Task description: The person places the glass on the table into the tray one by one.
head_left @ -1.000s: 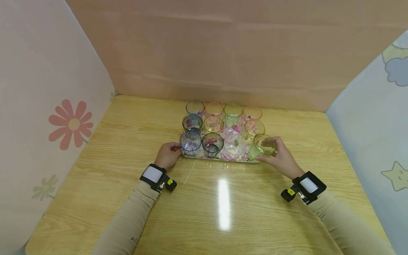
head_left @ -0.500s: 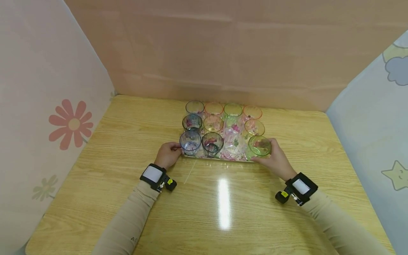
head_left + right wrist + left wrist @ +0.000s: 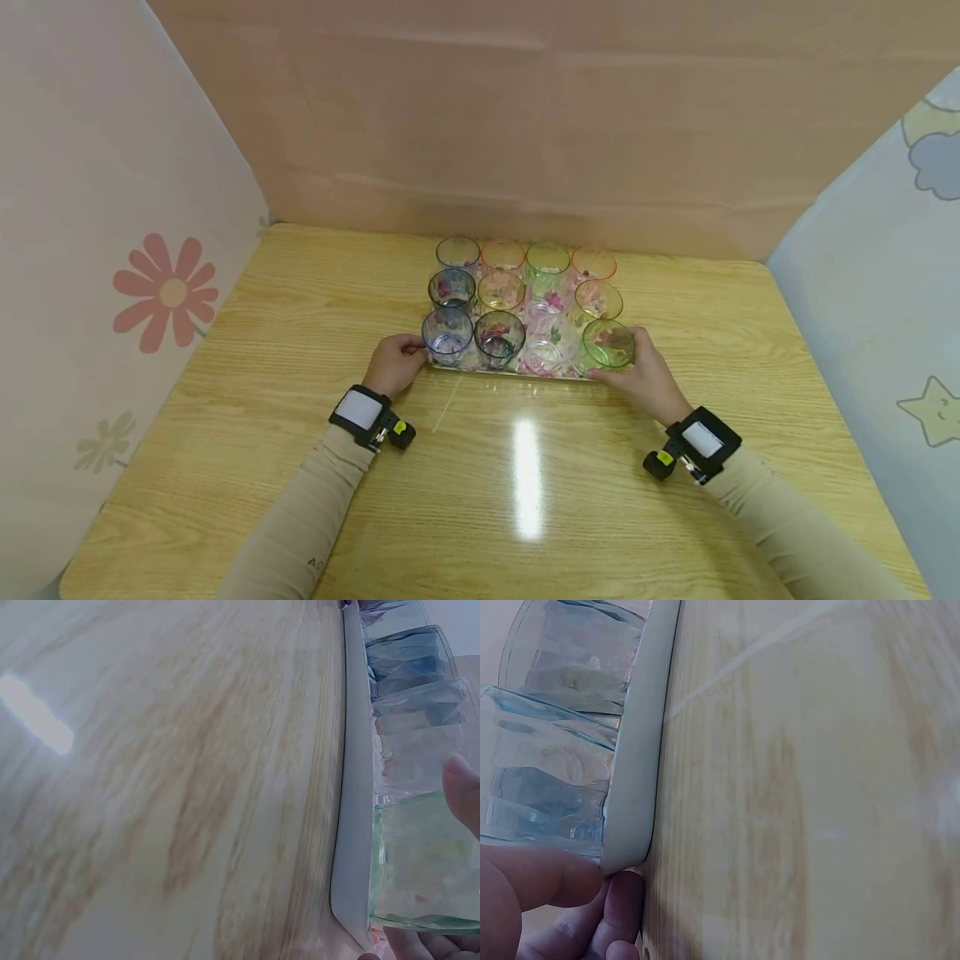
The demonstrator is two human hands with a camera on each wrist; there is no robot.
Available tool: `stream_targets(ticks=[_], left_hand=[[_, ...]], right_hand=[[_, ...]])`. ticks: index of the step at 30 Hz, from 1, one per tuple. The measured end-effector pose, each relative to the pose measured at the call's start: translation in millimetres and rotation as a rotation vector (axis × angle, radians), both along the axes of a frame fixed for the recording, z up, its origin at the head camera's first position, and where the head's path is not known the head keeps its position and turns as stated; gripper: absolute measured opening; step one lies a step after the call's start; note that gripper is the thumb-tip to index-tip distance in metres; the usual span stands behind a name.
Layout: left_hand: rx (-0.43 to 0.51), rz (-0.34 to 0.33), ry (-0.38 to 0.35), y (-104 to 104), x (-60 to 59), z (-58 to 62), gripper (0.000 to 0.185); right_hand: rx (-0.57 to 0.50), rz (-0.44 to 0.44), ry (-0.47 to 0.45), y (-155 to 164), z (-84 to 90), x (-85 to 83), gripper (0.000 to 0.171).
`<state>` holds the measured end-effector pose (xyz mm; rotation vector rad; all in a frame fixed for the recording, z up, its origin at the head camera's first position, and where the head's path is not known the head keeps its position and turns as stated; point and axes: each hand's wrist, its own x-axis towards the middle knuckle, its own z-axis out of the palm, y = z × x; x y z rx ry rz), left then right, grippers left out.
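- Right hand [image 3: 647, 379] gripping green-tinted clear glass tumbler [image 3: 608, 344], set at near-right corner of white floral rectangular tray [image 3: 634, 787].
- Left hand [image 3: 395, 363] pinching tray's near-left corner, on light wooden bench [image 3: 300, 317].

A green tint is being shown by the glass [image 3: 608, 344] at four o'clock on the pink-flowered tray [image 3: 525, 373], blue by the glass [image 3: 447, 333] at eight o'clock. Pale yellow wood grain is being displayed by the table [image 3: 300, 275].

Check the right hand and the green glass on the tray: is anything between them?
Nothing visible. The right hand already grips the green glass at the tray front right corner, beside a clear glass.
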<state>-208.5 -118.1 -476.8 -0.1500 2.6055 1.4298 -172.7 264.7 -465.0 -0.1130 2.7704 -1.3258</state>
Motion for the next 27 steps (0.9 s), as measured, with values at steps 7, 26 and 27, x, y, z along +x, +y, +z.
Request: stream_targets(ticks=[7, 26, 27], left_hand=[[0.010, -0.003, 0.001, 0.1, -0.1, 1.6, 0.024], [-0.021, 0.015, -0.010, -0.7, -0.9, -2.4, 0.025], [-0.019, 0.014, -0.008, -0.6, -0.8, -2.2, 0.025]], right_hand=[[0.028, 0.007, 0.012, -2.3, 0.8, -0.8, 0.083], [0.007, -0.012, -0.007, -5.5, -4.4, -1.1, 0.086], [0.003, -0.012, -0.009, -5.3, -4.7, -1.2, 0.086]])
